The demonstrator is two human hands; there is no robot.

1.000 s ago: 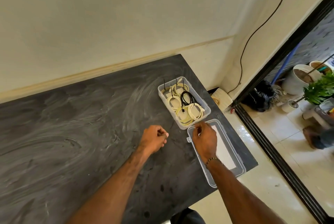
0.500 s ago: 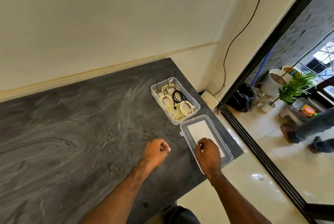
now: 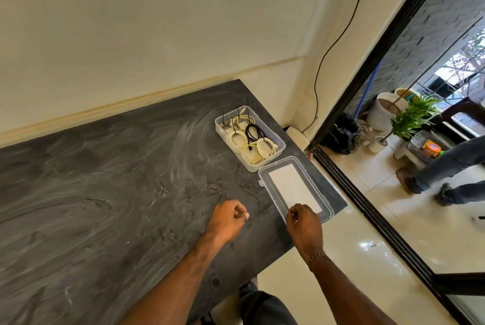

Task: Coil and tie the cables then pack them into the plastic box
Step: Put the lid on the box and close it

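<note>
A clear plastic box stands near the dark table's far right corner. It holds several coiled cream cables and one black coiled cable, with black tie ends sticking up. Its clear lid lies flat on the table just in front of the box. My right hand sits with curled fingers over the lid's near left corner; whether it grips the lid is hidden. My left hand is a closed fist over the table, left of the lid, with nothing visible in it.
The dark table runs along a cream wall; its right edge ends just past the lid. A black wire hangs down the corner wall. Beyond the sliding door track on the right are potted plants and a walking person's legs.
My right hand drew back from the lid's far end to its near corner. The left fist came back toward me a little. The view swung right, showing more doorway.
</note>
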